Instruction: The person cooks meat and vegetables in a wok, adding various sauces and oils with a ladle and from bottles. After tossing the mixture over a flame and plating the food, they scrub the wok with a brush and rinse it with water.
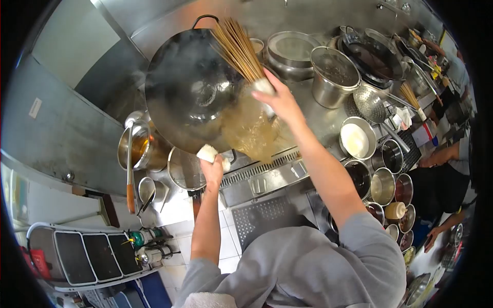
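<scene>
A large black wok stands tilted toward me over the stove, steam rising from it. Brownish water runs over its near right edge onto the stove front. My left hand is closed around a folded white cloth at the near rim, by the wok's near handle. In my right hand I grip the white-wrapped end of a bamboo wok brush. The brush's bristles point up and away, above the wok's right side. What lies under the cloth is hidden.
Left of the wok, a ladle rests across a metal pot. To the right stand a tall steel pot, a perforated skimmer and several seasoning containers. Other people work at the far right.
</scene>
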`<action>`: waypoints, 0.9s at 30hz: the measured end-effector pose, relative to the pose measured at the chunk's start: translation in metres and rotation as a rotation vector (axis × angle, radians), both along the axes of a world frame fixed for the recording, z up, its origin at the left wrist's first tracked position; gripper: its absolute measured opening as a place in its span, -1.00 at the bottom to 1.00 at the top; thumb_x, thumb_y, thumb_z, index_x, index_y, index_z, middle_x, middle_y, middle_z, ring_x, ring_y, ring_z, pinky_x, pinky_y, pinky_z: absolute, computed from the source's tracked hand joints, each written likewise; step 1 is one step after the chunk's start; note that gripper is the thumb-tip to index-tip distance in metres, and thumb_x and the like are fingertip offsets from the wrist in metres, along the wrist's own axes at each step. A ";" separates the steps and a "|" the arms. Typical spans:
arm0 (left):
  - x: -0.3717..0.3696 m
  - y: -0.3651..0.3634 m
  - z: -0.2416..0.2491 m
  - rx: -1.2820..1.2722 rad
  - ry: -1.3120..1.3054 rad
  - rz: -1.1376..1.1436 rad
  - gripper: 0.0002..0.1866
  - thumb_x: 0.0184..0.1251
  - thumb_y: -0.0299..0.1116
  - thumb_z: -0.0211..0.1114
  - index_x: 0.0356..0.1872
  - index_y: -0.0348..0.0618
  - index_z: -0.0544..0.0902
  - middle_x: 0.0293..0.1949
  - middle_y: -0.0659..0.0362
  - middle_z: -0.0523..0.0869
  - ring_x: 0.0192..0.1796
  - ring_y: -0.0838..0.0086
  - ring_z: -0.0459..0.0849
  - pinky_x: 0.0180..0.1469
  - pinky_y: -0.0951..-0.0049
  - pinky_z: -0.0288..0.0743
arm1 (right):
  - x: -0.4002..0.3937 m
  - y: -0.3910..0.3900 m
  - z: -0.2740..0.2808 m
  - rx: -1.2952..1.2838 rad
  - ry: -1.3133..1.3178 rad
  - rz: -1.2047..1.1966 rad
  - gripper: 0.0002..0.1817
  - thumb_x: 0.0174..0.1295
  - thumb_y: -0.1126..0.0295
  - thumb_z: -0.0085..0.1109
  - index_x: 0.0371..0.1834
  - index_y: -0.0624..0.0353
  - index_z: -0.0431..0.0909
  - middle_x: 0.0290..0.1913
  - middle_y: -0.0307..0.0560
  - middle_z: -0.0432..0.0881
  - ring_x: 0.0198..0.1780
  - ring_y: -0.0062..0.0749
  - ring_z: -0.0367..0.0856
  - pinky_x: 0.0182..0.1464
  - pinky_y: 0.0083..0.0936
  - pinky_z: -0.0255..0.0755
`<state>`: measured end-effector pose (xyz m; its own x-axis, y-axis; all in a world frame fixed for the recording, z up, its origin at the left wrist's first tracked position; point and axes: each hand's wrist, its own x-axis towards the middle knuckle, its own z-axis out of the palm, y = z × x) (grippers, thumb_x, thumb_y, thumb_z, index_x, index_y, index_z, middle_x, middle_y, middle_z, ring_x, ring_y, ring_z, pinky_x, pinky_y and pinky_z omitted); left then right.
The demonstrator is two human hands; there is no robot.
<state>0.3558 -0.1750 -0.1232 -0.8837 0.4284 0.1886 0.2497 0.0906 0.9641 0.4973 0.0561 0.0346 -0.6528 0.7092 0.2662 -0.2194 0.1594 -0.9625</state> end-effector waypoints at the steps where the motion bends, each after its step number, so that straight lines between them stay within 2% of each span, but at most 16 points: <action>1: 0.003 -0.001 -0.001 0.003 0.033 0.019 -0.79 0.07 -0.56 0.20 -0.22 -0.37 0.54 -0.33 0.10 0.65 -0.29 0.38 0.63 -0.18 0.36 0.52 | -0.024 0.003 0.003 0.027 0.073 -0.021 -0.05 0.05 0.34 0.47 0.49 0.23 0.11 0.16 -0.02 0.58 0.02 -0.41 0.57 0.11 -0.53 0.40; 4: 0.009 -0.004 0.002 -0.067 0.151 -0.066 -0.77 0.01 -0.52 0.22 -0.26 -0.38 0.55 -0.36 0.06 0.67 -0.32 0.32 0.65 -0.20 0.30 0.53 | -0.085 -0.009 -0.044 -0.029 0.154 0.018 -0.05 0.09 0.30 0.43 0.51 0.24 0.06 0.29 0.07 0.49 0.18 -0.37 0.51 0.24 -0.50 0.34; 6: 0.014 -0.004 0.010 -0.100 0.196 -0.064 -0.75 0.04 -0.58 0.24 -0.20 -0.38 0.55 -0.33 -0.01 0.70 -0.24 0.24 0.70 -0.10 0.28 0.53 | -0.060 -0.040 -0.081 0.169 -0.118 0.320 0.01 0.08 0.28 0.43 0.55 0.11 -0.02 0.35 0.08 0.41 0.21 -0.31 0.51 0.27 -0.42 0.35; 8: 0.006 -0.004 0.007 -0.076 0.148 -0.031 -0.78 0.02 -0.57 0.24 -0.24 -0.37 0.57 -0.34 -0.02 0.70 -0.25 0.22 0.70 -0.10 0.25 0.53 | 0.008 -0.046 -0.087 0.480 -0.624 0.552 -0.03 0.08 0.26 0.39 0.55 -0.09 0.01 0.33 0.16 0.42 0.22 -0.15 0.52 0.29 -0.32 0.35; 9: 0.004 -0.008 0.004 -0.071 0.118 -0.004 -0.79 0.01 -0.57 0.23 -0.27 -0.37 0.58 -0.34 -0.02 0.70 -0.25 0.21 0.70 -0.10 0.24 0.54 | 0.039 -0.025 -0.090 0.616 -0.703 0.578 -0.07 0.07 0.25 0.38 0.53 -0.15 0.08 0.28 0.19 0.46 0.19 -0.11 0.55 0.26 -0.31 0.39; 10: 0.003 -0.009 0.005 -0.065 0.145 0.021 -0.80 -0.01 -0.57 0.23 -0.29 -0.38 0.58 -0.35 -0.03 0.70 -0.26 0.20 0.71 -0.10 0.23 0.54 | 0.057 -0.004 -0.088 0.757 -0.779 0.599 -0.12 0.07 0.25 0.36 0.51 -0.21 0.14 0.23 0.22 0.51 0.16 -0.06 0.58 0.23 -0.30 0.42; 12: 0.008 -0.014 0.002 -0.072 0.191 0.056 -0.81 -0.04 -0.57 0.22 -0.33 -0.39 0.58 -0.36 -0.06 0.70 -0.26 0.18 0.71 -0.11 0.23 0.54 | 0.074 0.008 0.005 0.759 -1.150 0.411 -0.19 0.04 0.24 0.35 0.45 -0.12 0.26 0.12 0.23 0.59 0.09 -0.07 0.62 0.17 -0.31 0.47; 14: 0.008 -0.012 0.002 -0.059 0.212 0.048 -0.82 -0.06 -0.57 0.21 -0.36 -0.40 0.58 -0.36 -0.08 0.70 -0.27 0.14 0.71 -0.12 0.22 0.54 | 0.070 0.035 0.014 0.875 -0.874 0.160 -0.23 0.03 0.24 0.37 0.40 -0.08 0.34 0.06 0.23 0.62 0.02 -0.11 0.66 0.08 -0.33 0.52; 16: 0.010 -0.012 -0.004 -0.036 0.188 0.002 -0.83 -0.06 -0.55 0.21 -0.37 -0.39 0.58 -0.36 -0.09 0.69 -0.27 0.10 0.70 -0.12 0.21 0.53 | 0.043 0.019 0.031 0.585 -0.516 0.034 -0.23 0.04 0.22 0.38 0.39 0.01 0.34 0.08 0.21 0.62 0.02 -0.12 0.66 0.08 -0.34 0.51; 17: 0.007 -0.014 -0.007 -0.086 0.160 -0.052 -0.83 -0.06 -0.54 0.20 -0.37 -0.38 0.59 -0.37 -0.09 0.69 -0.27 0.05 0.68 -0.11 0.19 0.52 | 0.017 0.018 -0.005 0.587 -0.334 0.074 -0.21 0.04 0.23 0.36 0.42 -0.03 0.30 0.07 0.20 0.63 0.01 -0.08 0.67 0.07 -0.33 0.51; 19: 0.014 -0.008 0.000 -0.082 0.293 0.008 -0.82 -0.06 -0.54 0.19 -0.36 -0.38 0.59 -0.38 -0.09 0.68 -0.27 0.07 0.68 -0.12 0.18 0.52 | 0.008 -0.017 -0.015 0.271 -0.632 0.333 -0.18 0.06 0.24 0.34 0.46 -0.07 0.24 0.19 0.15 0.56 0.10 -0.06 0.61 0.17 -0.32 0.45; 20: 0.013 -0.008 0.003 -0.082 0.365 0.037 -0.81 -0.06 -0.53 0.19 -0.36 -0.38 0.59 -0.39 -0.08 0.68 -0.27 0.07 0.68 -0.12 0.18 0.52 | 0.014 -0.018 -0.051 0.546 -0.702 0.422 -0.23 0.11 0.25 0.28 0.46 -0.11 0.25 0.22 0.10 0.54 0.13 -0.09 0.59 0.21 -0.31 0.44; 22: 0.007 -0.011 -0.003 -0.056 0.276 0.063 -0.80 -0.06 -0.53 0.19 -0.35 -0.39 0.60 -0.40 -0.07 0.67 -0.27 0.12 0.68 -0.12 0.17 0.51 | 0.058 -0.013 -0.035 0.835 -1.151 0.532 -0.30 0.14 0.27 0.20 0.43 -0.14 0.30 0.11 0.10 0.62 0.09 -0.13 0.62 0.20 -0.30 0.47; 24: 0.004 -0.010 -0.006 -0.030 0.264 0.084 -0.80 -0.06 -0.54 0.19 -0.34 -0.39 0.60 -0.40 -0.07 0.67 -0.27 0.11 0.68 -0.12 0.17 0.51 | 0.078 0.010 0.011 1.078 -1.331 0.443 -0.33 0.14 0.29 0.17 0.41 -0.16 0.33 -0.02 0.13 0.68 0.00 -0.10 0.67 0.11 -0.27 0.54; 26: 0.007 -0.010 -0.012 0.003 0.215 0.082 -0.78 -0.06 -0.55 0.19 -0.32 -0.41 0.59 -0.40 -0.08 0.67 -0.30 0.09 0.68 -0.13 0.19 0.52 | 0.079 0.018 0.064 1.116 -1.429 0.289 -0.34 0.12 0.30 0.19 0.39 -0.12 0.35 -0.08 0.17 0.68 0.00 -0.04 0.67 0.08 -0.24 0.55; 27: 0.007 -0.007 -0.021 0.050 0.187 0.081 -0.78 -0.06 -0.55 0.20 -0.32 -0.42 0.59 -0.40 -0.08 0.67 -0.31 0.09 0.68 -0.14 0.19 0.52 | 0.075 0.023 0.070 1.090 -1.246 0.179 -0.33 0.11 0.31 0.20 0.39 -0.09 0.35 -0.10 0.18 0.68 -0.03 -0.03 0.67 0.05 -0.21 0.56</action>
